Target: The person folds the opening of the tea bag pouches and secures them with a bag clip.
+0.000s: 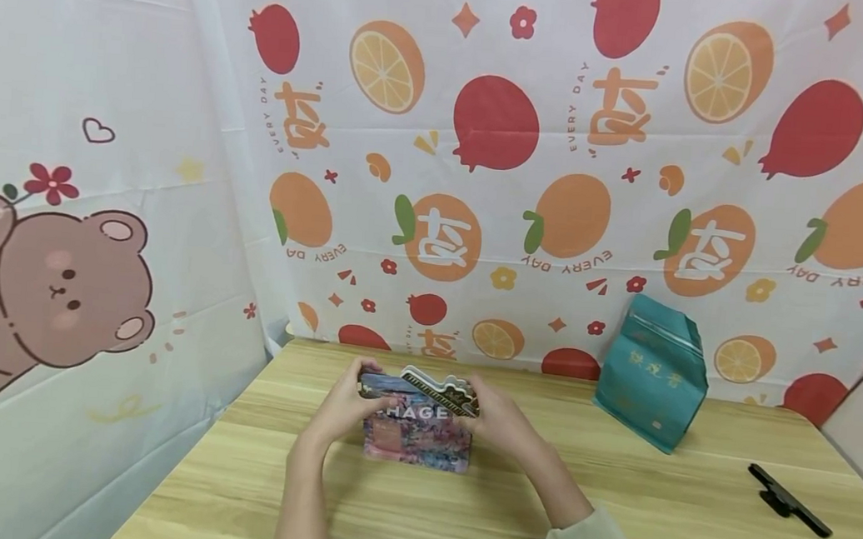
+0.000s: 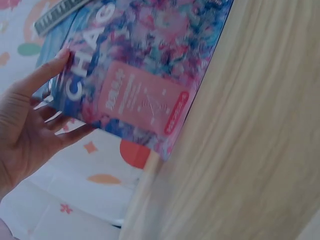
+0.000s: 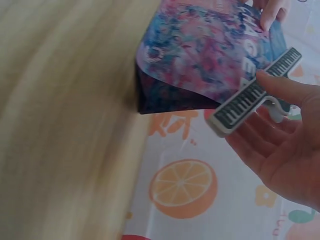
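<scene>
A blue-and-pink patterned pouch [image 1: 418,444] with white lettering stands upright on the table, held up between both hands. My left hand [image 1: 347,401] pinches its upper left edge, thumb on the front and fingers behind, as the left wrist view shows. My right hand [image 1: 500,416] holds a bag clip [image 3: 255,95] with a piano-key pattern, thumb on its face and fingers behind it. Slanting downward to the right, the clip overlaps the pouch's top right corner in the head view. The pouch's back is hidden.
To the right, a teal bag [image 1: 653,373] stands near the back of the wooden table [image 1: 399,518]. A black clip [image 1: 787,499] lies at the far right. Fruit-printed cloth [image 1: 425,144] hangs behind the table, and a bear-printed one [image 1: 69,286] hangs at the left.
</scene>
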`<state>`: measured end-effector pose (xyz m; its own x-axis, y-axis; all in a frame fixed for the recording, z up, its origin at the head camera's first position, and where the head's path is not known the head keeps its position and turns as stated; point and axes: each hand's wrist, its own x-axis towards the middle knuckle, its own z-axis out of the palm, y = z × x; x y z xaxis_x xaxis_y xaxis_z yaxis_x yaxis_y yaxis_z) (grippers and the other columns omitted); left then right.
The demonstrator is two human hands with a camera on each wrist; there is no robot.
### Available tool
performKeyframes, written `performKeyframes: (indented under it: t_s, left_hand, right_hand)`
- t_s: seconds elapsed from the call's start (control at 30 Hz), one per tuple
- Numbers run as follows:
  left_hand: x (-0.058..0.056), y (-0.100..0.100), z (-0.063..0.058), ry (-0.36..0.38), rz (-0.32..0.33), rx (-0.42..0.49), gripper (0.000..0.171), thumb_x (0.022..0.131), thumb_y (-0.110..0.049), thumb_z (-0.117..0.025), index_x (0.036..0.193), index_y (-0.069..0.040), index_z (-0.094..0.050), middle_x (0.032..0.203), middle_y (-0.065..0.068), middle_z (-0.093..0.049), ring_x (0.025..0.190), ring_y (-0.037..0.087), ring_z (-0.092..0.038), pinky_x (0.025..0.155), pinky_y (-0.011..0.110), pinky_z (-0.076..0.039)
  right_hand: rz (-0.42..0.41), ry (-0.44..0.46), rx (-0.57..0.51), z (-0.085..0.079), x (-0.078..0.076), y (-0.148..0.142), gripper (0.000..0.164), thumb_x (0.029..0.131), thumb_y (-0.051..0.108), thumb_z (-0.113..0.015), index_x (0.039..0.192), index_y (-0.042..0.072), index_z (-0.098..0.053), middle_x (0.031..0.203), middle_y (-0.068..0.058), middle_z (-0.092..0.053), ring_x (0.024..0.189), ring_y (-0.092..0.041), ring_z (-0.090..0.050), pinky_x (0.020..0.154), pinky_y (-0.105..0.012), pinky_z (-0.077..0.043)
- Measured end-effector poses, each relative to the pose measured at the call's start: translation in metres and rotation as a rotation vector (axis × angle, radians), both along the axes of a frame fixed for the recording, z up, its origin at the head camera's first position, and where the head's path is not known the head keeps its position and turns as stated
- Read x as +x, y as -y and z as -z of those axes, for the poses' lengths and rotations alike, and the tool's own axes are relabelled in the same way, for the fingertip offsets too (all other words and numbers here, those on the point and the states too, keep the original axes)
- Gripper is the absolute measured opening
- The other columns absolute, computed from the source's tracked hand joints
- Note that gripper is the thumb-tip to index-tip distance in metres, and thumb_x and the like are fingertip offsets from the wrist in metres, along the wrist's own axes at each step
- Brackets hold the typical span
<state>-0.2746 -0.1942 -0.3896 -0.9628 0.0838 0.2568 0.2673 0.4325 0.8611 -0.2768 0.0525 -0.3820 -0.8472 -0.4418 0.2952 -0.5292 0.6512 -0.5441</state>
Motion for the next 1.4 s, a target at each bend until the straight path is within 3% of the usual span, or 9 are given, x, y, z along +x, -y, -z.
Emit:
performKeyframes:
  t_s: [0.1, 0.2, 0.37, 0.67, 0.83, 1.13, 1.23, 1.4]
  left_hand:
    - [0.001, 0.006, 0.004, 0.052, 0.020, -0.017, 0.053, 0.077, -0.011, -0.075, 0.118, -0.003, -0.042, 0.108, 0.013, -0.052, 0.098, 0.027, -0.053, 0.084, 0.043, -0.042]
    - [0.001, 0.010, 0.007, 0.088, 0.043, -0.043, 0.059, 0.078, -0.012, -0.074, 0.124, 0.000, -0.038, 0.113, 0.017, -0.052, 0.110, 0.034, -0.047, 0.091, 0.049, -0.035]
    - [0.001, 0.012, 0.008, 0.121, 0.038, -0.080, 0.083, 0.080, -0.016, -0.072, 0.139, 0.008, -0.020, 0.134, 0.031, -0.035, 0.127, 0.044, -0.025, 0.099, 0.055, -0.023]
    - [0.003, 0.014, 0.005, 0.112, 0.004, -0.092, 0.080, 0.084, -0.012, -0.067, 0.140, 0.009, -0.014, 0.132, 0.033, -0.036, 0.125, 0.046, -0.027, 0.099, 0.055, -0.023]
    - [0.005, 0.014, 0.004, 0.081, -0.005, -0.060, 0.074, 0.084, -0.007, -0.066, 0.139, 0.008, -0.017, 0.123, 0.030, -0.045, 0.121, 0.045, -0.035, 0.099, 0.054, -0.023]
    - [0.003, 0.014, 0.005, 0.059, -0.036, -0.072, 0.069, 0.082, -0.003, -0.065, 0.137, 0.007, -0.024, 0.120, 0.028, -0.048, 0.116, 0.043, -0.042, 0.097, 0.054, -0.027]
    - [0.002, 0.015, 0.005, 0.064, -0.022, -0.042, 0.069, 0.082, -0.002, -0.065, 0.137, 0.004, -0.025, 0.123, 0.028, -0.045, 0.115, 0.042, -0.042, 0.096, 0.053, -0.028]
    - [0.002, 0.018, 0.001, 0.051, -0.013, -0.026, 0.076, 0.079, -0.003, -0.066, 0.140, -0.003, -0.021, 0.135, 0.032, -0.030, 0.124, 0.045, -0.030, 0.097, 0.056, -0.026]
  right_hand:
    - [0.009, 0.008, 0.015, 0.006, -0.002, 0.000, 0.048, 0.078, 0.011, -0.073, 0.119, 0.004, -0.049, 0.100, -0.009, -0.059, 0.090, -0.023, -0.056, 0.075, -0.040, -0.046]
    - [0.018, 0.001, 0.001, 0.011, -0.004, 0.001, 0.050, 0.077, 0.008, -0.073, 0.120, 0.003, -0.049, 0.102, -0.012, -0.059, 0.093, -0.026, -0.056, 0.078, -0.042, -0.045]
    - [0.053, -0.021, -0.018, 0.016, -0.004, 0.006, 0.046, 0.076, 0.006, -0.073, 0.117, 0.005, -0.050, 0.098, -0.014, -0.062, 0.090, -0.028, -0.059, 0.075, -0.043, -0.047]
    - [0.103, -0.042, -0.017, 0.018, -0.004, 0.018, 0.043, 0.078, 0.008, -0.073, 0.115, 0.008, -0.050, 0.097, -0.016, -0.063, 0.087, -0.030, -0.061, 0.070, -0.042, -0.048]
    - [0.124, -0.037, -0.019, 0.019, -0.006, 0.023, 0.041, 0.078, 0.009, -0.073, 0.112, 0.008, -0.050, 0.091, -0.013, -0.063, 0.075, -0.022, -0.058, 0.061, -0.036, -0.045]
    - [0.135, -0.061, -0.031, 0.022, -0.008, 0.026, 0.041, 0.077, 0.009, -0.073, 0.111, 0.009, -0.049, 0.092, -0.014, -0.063, 0.076, -0.022, -0.057, 0.063, -0.038, -0.045]
    - [0.135, -0.045, -0.045, 0.023, -0.009, 0.024, 0.043, 0.077, 0.008, -0.072, 0.113, 0.009, -0.049, 0.091, -0.013, -0.063, 0.076, -0.022, -0.057, 0.063, -0.037, -0.046]
    - [0.121, 0.008, -0.118, 0.019, -0.007, 0.017, 0.042, 0.079, 0.008, -0.071, 0.116, 0.010, -0.050, 0.099, -0.010, -0.061, 0.090, -0.025, -0.058, 0.074, -0.041, -0.046]
